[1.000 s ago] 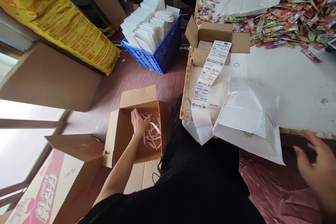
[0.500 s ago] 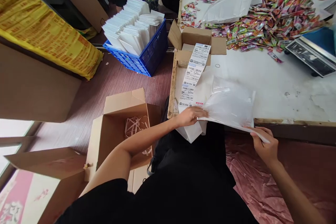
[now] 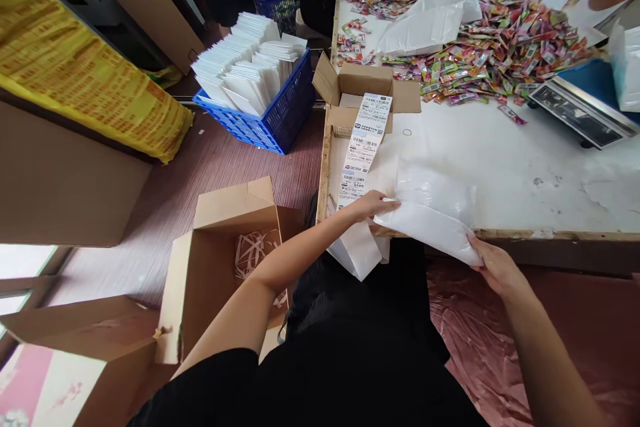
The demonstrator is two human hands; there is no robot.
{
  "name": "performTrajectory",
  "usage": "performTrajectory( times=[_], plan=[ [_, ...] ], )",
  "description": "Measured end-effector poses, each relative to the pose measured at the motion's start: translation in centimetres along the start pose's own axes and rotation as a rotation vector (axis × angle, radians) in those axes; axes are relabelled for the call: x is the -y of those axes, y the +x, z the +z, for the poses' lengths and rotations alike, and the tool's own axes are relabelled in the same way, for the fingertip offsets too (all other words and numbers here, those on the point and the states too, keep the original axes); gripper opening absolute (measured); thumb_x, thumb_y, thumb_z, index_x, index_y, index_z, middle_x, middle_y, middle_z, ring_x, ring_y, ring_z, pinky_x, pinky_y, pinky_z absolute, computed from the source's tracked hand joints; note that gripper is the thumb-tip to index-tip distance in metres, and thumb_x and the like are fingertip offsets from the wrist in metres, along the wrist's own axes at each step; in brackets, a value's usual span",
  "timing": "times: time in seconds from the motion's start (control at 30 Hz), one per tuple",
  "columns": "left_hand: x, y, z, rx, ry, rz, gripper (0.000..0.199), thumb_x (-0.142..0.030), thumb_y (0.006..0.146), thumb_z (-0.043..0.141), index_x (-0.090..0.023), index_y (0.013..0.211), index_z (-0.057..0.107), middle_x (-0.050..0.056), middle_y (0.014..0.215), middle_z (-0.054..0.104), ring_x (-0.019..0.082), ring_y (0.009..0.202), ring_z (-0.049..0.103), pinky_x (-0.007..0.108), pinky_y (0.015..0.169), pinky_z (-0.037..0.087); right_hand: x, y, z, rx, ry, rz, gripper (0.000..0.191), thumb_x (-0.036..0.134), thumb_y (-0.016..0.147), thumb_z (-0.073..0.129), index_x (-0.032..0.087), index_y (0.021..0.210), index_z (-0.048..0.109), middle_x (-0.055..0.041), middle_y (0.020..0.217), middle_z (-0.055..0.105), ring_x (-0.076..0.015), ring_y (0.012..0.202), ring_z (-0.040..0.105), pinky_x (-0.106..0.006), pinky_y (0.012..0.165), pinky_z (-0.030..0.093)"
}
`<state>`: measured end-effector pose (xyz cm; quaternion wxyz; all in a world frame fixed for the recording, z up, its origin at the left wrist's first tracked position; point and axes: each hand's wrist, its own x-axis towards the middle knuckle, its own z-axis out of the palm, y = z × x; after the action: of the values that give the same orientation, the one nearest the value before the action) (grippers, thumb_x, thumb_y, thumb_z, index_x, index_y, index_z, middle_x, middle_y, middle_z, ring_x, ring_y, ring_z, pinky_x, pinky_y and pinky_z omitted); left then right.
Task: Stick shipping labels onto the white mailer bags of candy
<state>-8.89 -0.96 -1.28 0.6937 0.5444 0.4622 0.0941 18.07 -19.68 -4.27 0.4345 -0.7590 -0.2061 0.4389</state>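
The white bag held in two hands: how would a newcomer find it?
Find the near edge of the white table, right of the printed label strip. There is a glossy, creased bag. Unlike the white plastic among the packets, left hand and right hand hold it.

Mailer (image 3: 435,195), packets (image 3: 517,40), scale (image 3: 580,113) on table (image 3: 505,173)

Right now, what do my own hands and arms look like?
Your left hand and right hand are bare, with no gloves or wristbands visible. The left sleeve is plain black and short, ending above the elbow. The right sleeve is out of view.
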Motion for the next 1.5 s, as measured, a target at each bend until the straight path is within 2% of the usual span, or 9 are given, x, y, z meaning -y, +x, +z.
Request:
performTrajectory(
  times=[0.1, 0.2, 0.43, 0.57, 0.73, 0.93, 1.07, 1.2, 1.5],
  plan=[
    [-0.2, 0.1, 0.4, 0.259, -0.319, -0.054, 0.04, -0.046, 0.065, 0.085, -0.013, 0.077, 0.067, 0.006, 0.073, 0.067, 0.014, 0.062, 0.059, 0.026, 0.058, 0.046, -0.8, -1.2, 0.7, 0.177, 0.169, 0.045, 0.047, 0.062, 0.057, 0.081, 0.02, 0.075, 0.068, -0.0034, 0.068, 0.067, -0.0167, 0.056, 0.056, -0.03, 0.047, 0.048],
    [-0.4, -0.4, 0.2, 0.218, -0.323, 0.028, 0.045, -0.056, 0.074, 0.077, -0.013, 0.079, 0.068, 0.006, 0.073, 0.066, 0.014, 0.062, 0.058, 0.028, 0.061, 0.046, -1.2, -2.8, 2.4, 0.13, 0.335, -0.071, 0.038, 0.06, 0.069, 0.073, 0.025, 0.084, 0.069, -0.0019, 0.085, 0.072, -0.0193, 0.073, 0.066, -0.036, 0.063, 0.058],
    [0.1, 0.9, -5.5, -0.873, 0.419, 0.363, 0.046, -0.035, 0.078, 0.076, -0.013, 0.116, 0.061, 0.018, 0.129, 0.056, 0.03, 0.123, 0.051, 0.043, 0.102, 0.04, 1.3, -3.9, 7.3, -0.103, 0.697, -0.342, 0.023, 0.043, 0.087, 0.064, 0.03, 0.107, 0.065, -0.0016, 0.109, 0.068, -0.0158, 0.089, 0.066, -0.029, 0.065, 0.058],
    [0.1, 1.7, -7.2, -0.747, 0.573, 0.332, 0.014, -0.023, 0.079, 0.073, -0.014, 0.079, 0.061, 0.014, 0.104, 0.063, 0.03, 0.11, 0.055, 0.043, 0.098, 0.04, 1.4, -4.7, 11.5, 0.043, 0.671, -0.211, 0.026, 0.044, 0.079, 0.074, 0.022, 0.082, 0.06, 0.0043, 0.07, 0.058, -0.0095, 0.059, 0.055, -0.021, 0.051, 0.048],
    [-0.9, -2.3, -7.4, -0.541, -0.027, 0.424, 0.035, -0.035, 0.085, 0.064, -0.019, 0.062, 0.043, -0.002, 0.061, 0.047, 0.012, 0.06, 0.048, 0.027, 0.062, 0.038, 2.7, -8.5, 13.9, 0.451, 0.225, -0.22, 0.034, 0.051, 0.09, 0.062, 0.018, 0.082, 0.067, 0.001, 0.057, 0.052, -0.0125, 0.051, 0.049, -0.026, 0.046, 0.042],
    [-2.2, -8.5, -3.8, -0.33, -0.552, 0.41, 0.038, -0.041, 0.077, 0.071, -0.018, 0.063, 0.044, -0.004, 0.057, 0.047, 0.007, 0.05, 0.042, 0.022, 0.052, 0.034, 9.9, -9.9, 16.6, 0.093, -0.076, -0.856, 0.043, 0.036, 0.085, 0.072, 0.024, 0.123, 0.058, -0.0055, 0.109, 0.069, -0.0185, 0.092, 0.064, -0.033, 0.077, 0.051],
    [-2.2, -9.7, -2.5, -0.119, -0.712, 0.308, 0.022, -0.035, 0.076, 0.07, -0.014, 0.079, 0.064, 0.006, 0.08, 0.071, 0.018, 0.078, 0.066, 0.029, 0.075, 0.05, 11.5, -9.2, 18.4, 0.071, -0.271, -1.198, 0.013, 0.026, 0.094, 0.059, 0.026, 0.104, 0.068, -0.0036, 0.098, 0.073, -0.02, 0.09, 0.067, -0.037, 0.081, 0.051],
    [-1.8, -9.1, -3.2, 0.145, -0.795, 0.074, 0.034, -0.041, 0.085, 0.061, -0.01, 0.096, 0.071, 0.015, 0.099, 0.076, 0.029, 0.102, 0.07, 0.04, 0.091, 0.053, 11.3, -9.5, 17.8, 0.038, -0.337, -1.288, 0.012, 0.023, 0.095, 0.057, 0.026, 0.094, 0.069, -0.0033, 0.088, 0.071, -0.0206, 0.085, 0.064, -0.038, 0.079, 0.049],
    [-1.9, -8.8, -3.0, 0.063, -0.951, 0.056, 0.043, -0.036, 0.096, 0.043, -0.01, 0.125, 0.063, 0.014, 0.116, 0.073, 0.029, 0.114, 0.067, 0.042, 0.103, 0.049, 12.9, -8.6, 16.2, 0.091, -0.419, -1.34, 0.035, 0.019, 0.093, 0.061, 0.026, 0.127, 0.057, -0.0053, 0.108, 0.069, -0.021, 0.099, 0.063, -0.038, 0.085, 0.049]
  ],
)
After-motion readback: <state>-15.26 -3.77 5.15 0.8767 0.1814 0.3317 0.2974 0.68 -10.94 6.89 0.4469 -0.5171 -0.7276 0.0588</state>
